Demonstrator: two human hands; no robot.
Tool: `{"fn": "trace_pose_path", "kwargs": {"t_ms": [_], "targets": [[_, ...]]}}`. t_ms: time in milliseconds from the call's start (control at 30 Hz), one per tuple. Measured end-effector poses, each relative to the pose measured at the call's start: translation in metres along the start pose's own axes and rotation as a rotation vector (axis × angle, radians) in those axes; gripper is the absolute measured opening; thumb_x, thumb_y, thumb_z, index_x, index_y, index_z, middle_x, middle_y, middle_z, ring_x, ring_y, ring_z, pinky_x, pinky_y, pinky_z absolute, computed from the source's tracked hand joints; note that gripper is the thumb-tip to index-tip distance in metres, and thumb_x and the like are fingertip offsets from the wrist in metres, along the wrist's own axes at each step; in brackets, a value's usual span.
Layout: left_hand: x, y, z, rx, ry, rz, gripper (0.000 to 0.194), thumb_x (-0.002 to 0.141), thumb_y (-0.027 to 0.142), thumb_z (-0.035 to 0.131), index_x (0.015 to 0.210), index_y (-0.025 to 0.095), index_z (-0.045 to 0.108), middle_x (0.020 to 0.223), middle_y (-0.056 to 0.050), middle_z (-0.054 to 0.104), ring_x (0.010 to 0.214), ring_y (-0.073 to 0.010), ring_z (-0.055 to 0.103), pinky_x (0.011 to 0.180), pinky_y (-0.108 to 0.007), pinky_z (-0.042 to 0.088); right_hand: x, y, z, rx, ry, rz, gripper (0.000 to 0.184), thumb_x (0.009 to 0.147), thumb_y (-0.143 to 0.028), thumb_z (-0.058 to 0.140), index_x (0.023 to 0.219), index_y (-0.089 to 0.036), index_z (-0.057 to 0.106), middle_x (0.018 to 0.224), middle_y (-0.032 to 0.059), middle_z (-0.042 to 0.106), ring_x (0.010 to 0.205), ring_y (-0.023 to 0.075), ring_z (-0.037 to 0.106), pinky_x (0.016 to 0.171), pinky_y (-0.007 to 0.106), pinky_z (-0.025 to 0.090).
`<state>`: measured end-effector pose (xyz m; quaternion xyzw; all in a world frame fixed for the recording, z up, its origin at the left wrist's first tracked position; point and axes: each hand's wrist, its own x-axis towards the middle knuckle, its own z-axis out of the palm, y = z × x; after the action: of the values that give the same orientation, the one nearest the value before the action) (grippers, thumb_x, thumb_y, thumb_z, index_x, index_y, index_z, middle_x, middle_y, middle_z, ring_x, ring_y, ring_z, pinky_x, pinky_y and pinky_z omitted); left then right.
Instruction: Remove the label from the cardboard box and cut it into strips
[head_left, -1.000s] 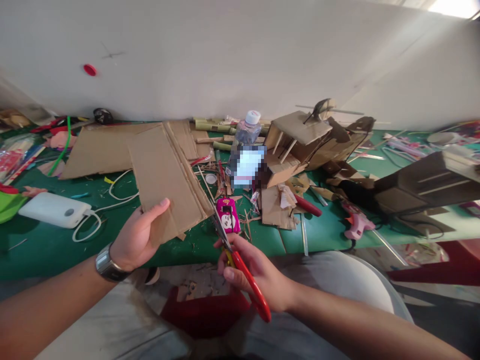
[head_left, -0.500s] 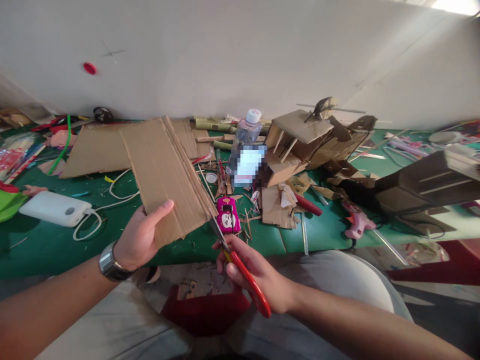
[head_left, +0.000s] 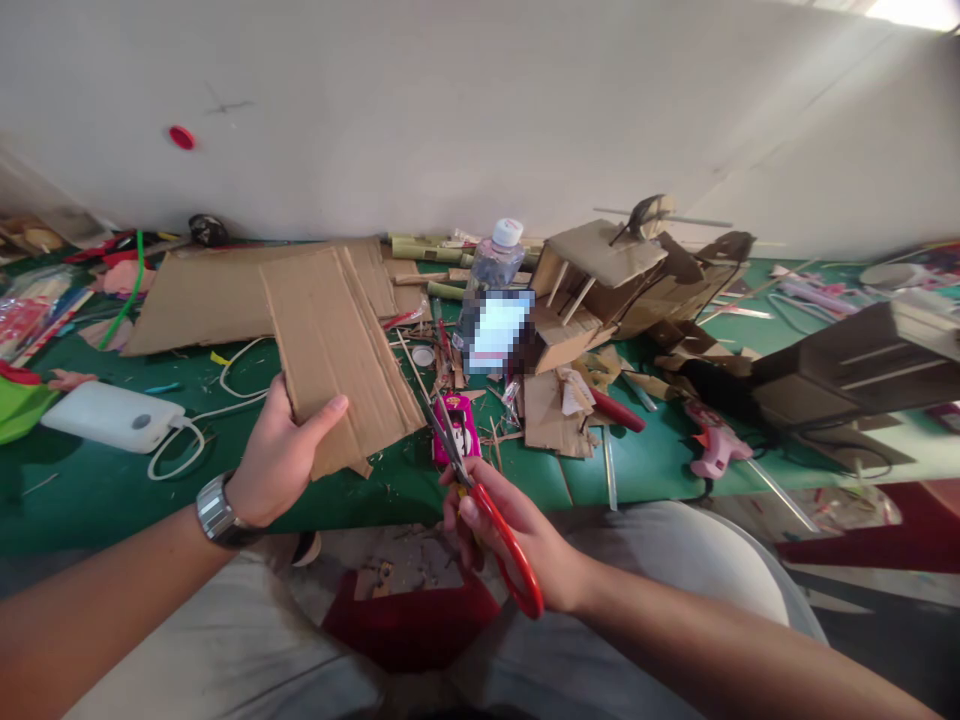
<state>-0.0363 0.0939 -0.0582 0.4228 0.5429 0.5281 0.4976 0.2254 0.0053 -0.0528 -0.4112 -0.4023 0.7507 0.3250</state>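
Note:
My left hand (head_left: 285,455) grips a piece of corrugated cardboard (head_left: 337,360) by its lower left side, thumb on top and the other fingers hidden beneath. A crease runs along the sheet's right part. In my right hand (head_left: 510,530) is a pair of scissors (head_left: 499,535) with red handles, fingers wrapped round the loops. Its blades point up and away, a little right of the cardboard's lower right corner and apart from it. Below the blades on the table lies a pink toy-like device (head_left: 469,425), partly covered by them.
Cardboard scraps and sticks litter the green table (head_left: 405,490). A plastic bottle (head_left: 499,255) stands behind a lit phone (head_left: 495,330). To the right are a cardboard structure (head_left: 600,255), a pink glue gun (head_left: 716,445) and a dark cardboard box (head_left: 832,370). A white power bank (head_left: 112,415) with cable lies left.
The scissors have come away from the cardboard's right edge, moving slightly right and showing their blades. The cardboard has turned a little and lies flatter, its top edge lower.

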Motion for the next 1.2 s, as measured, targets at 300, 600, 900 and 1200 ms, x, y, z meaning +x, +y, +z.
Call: {"fn": "trace_pose_path", "kwargs": {"t_ms": [300,600,900,1200], "targets": [[0.015,-0.002,-0.007,0.225,-0.09,0.18,0.094,0.086,0.034,0.081,0.165,0.031,0.029,0.172,-0.01,0.036,0.156,-0.0339,0.039,0.129,-0.054,0.032,-0.001,-0.001,0.0,-0.012,0.002,-0.012,0.055,0.091,-0.069,0.069,0.115,-0.023,0.051,0.086,-0.0031,0.059,0.057,0.0069,0.056,0.053,0.02,0.047],[0.013,-0.015,-0.007,0.338,-0.147,0.149,0.088,0.092,0.039,0.074,0.166,0.025,0.028,0.17,-0.015,0.038,0.156,-0.0327,0.038,0.13,-0.056,0.027,-0.002,0.0,-0.002,-0.006,-0.009,-0.024,0.055,0.092,-0.068,0.069,0.117,-0.023,0.05,0.085,-0.0039,0.058,0.056,0.0063,0.055,0.052,0.02,0.045],[-0.007,-0.006,0.01,0.123,-0.212,-0.041,0.095,0.091,0.039,0.076,0.168,0.028,0.02,0.166,-0.016,0.045,0.15,-0.0339,0.048,0.125,-0.056,0.038,-0.002,-0.011,0.0,-0.132,0.102,-0.172,0.044,0.092,-0.052,0.077,0.112,-0.022,0.051,0.113,0.0065,0.067,0.086,0.016,0.069,0.075,0.032,0.057],[-0.044,-0.001,0.023,0.18,-0.181,0.121,0.102,0.092,0.043,0.075,0.17,0.03,0.011,0.173,-0.014,0.032,0.156,-0.0365,0.039,0.127,-0.054,0.035,0.002,-0.006,-0.003,-0.108,0.218,-0.242,0.04,0.09,-0.04,0.08,0.112,-0.025,0.05,0.133,0.0103,0.066,0.098,0.0187,0.068,0.084,0.037,0.056]]}}
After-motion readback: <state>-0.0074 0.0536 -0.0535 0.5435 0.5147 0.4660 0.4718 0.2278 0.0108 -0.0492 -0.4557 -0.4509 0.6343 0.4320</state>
